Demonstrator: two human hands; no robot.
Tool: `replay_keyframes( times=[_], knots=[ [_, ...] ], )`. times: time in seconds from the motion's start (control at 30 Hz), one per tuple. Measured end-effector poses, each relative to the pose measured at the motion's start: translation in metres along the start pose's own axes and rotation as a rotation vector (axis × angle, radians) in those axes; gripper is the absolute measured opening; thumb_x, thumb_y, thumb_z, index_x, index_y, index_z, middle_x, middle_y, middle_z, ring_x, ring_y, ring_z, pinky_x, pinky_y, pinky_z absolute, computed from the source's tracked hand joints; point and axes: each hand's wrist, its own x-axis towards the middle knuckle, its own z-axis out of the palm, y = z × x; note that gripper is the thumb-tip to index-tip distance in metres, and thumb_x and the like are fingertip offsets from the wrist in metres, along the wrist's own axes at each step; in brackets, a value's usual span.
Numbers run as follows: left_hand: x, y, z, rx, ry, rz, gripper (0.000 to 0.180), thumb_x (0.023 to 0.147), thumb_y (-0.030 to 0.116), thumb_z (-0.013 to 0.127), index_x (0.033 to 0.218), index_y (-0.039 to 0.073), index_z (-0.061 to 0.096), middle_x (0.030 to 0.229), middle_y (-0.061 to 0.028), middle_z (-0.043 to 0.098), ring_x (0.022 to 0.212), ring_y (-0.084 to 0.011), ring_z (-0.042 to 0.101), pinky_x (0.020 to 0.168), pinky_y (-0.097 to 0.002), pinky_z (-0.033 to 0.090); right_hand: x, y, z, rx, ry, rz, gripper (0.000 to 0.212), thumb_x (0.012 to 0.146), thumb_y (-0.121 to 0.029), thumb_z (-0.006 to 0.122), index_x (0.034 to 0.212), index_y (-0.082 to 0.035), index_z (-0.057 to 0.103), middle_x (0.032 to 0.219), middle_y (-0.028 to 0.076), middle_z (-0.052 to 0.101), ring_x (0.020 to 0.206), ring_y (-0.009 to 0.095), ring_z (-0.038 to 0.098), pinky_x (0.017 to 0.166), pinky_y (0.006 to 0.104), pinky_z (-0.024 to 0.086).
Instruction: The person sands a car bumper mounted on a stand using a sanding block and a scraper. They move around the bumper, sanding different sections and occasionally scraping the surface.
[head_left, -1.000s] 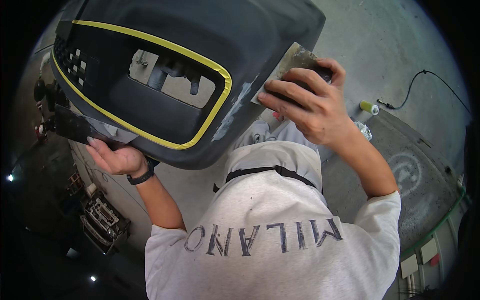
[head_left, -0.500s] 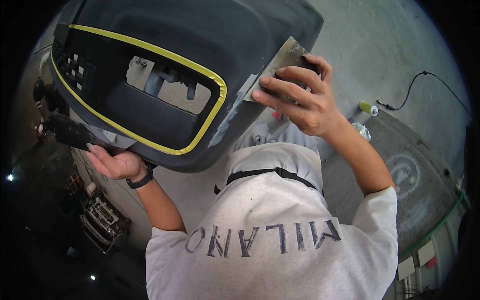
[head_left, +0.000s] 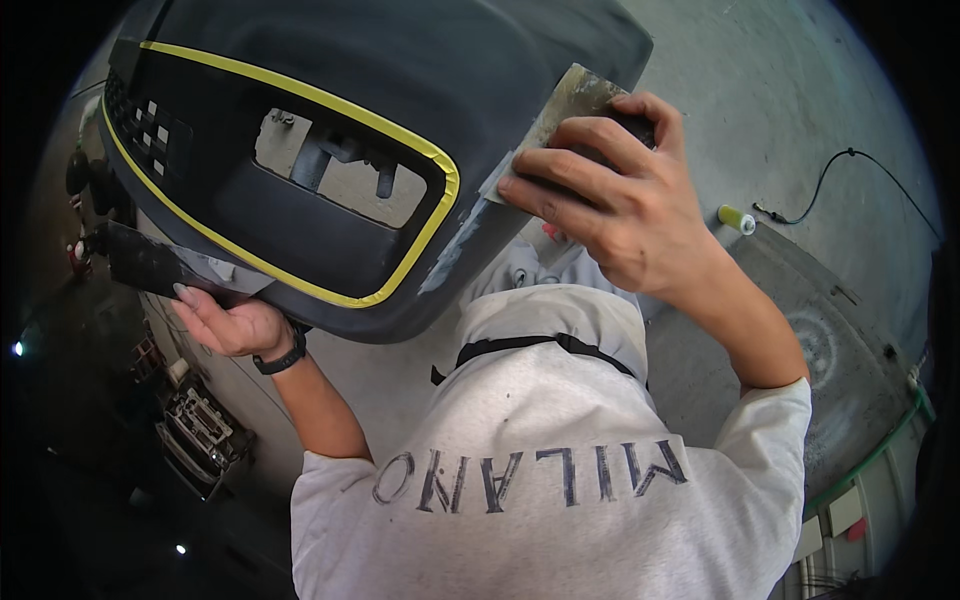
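A black car bumper (head_left: 490,70) fills the upper left, with yellow masking tape (head_left: 300,97) edging its recess. A grey streak of putty (head_left: 447,252) runs down its near right corner. My right hand (head_left: 640,205) is closed round a flat putty spreader (head_left: 570,98), its edge against the bumper at the streak's upper end. Its thumb side is partly hidden. Below the bumper's left side, my left hand (head_left: 232,325) grips a dark mixing board (head_left: 150,265) from underneath, fingertips at its near edge. A grey dab of putty (head_left: 215,268) lies on the board.
On the concrete floor at right lie a yellow-green can (head_left: 737,219) and a black cable (head_left: 822,190). A rack with equipment (head_left: 205,425) stands at lower left. A green rail (head_left: 870,455) runs along the lower right.
My right hand has shifted slightly right and nearer, and the spreader is tilted a little differently against the bumper. My left hand and the board have hardly moved.
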Motion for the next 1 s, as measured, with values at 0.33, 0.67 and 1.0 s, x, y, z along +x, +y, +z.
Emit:
replay_keyframes(
  times=[0.33,0.67,1.0],
  knots=[
    [-0.002,-0.007,-0.004,-0.061,0.013,-0.014,0.053,0.112,0.021,0.057,0.145,-0.021,0.051,0.146,-0.0262,0.059,0.130,-0.0236,0.060,0.117,-0.0363,0.046,0.011,0.014,-0.018,-0.099,-0.052,0.019,0.047,0.080,-0.019,0.071,0.126,-0.025,0.081,0.122,-0.004,0.074,0.116,0.020,0.065,0.112,0.0542,0.038],
    [-0.002,-0.026,-0.022,0.022,0.010,0.045,0.053,0.112,0.019,0.058,0.144,-0.023,0.051,0.146,-0.0298,0.060,0.131,-0.0254,0.060,0.116,-0.0371,0.049,-0.006,0.030,-0.013,-0.063,-0.106,-0.061,0.040,0.080,-0.022,0.076,0.119,-0.023,0.082,0.121,-0.006,0.071,0.116,0.018,0.064,0.107,0.0569,0.041],
    [0.000,-0.012,-0.012,-0.137,0.036,-0.044,0.050,0.111,0.016,0.059,0.143,-0.021,0.053,0.145,-0.0288,0.062,0.133,-0.0264,0.061,0.120,-0.0383,0.047,0.025,0.023,-0.015,-0.090,-0.077,-0.044,0.048,0.078,-0.016,0.073,0.124,-0.024,0.082,0.123,-0.003,0.075,0.117,0.022,0.065,0.110,0.0542,0.041]
  ],
)
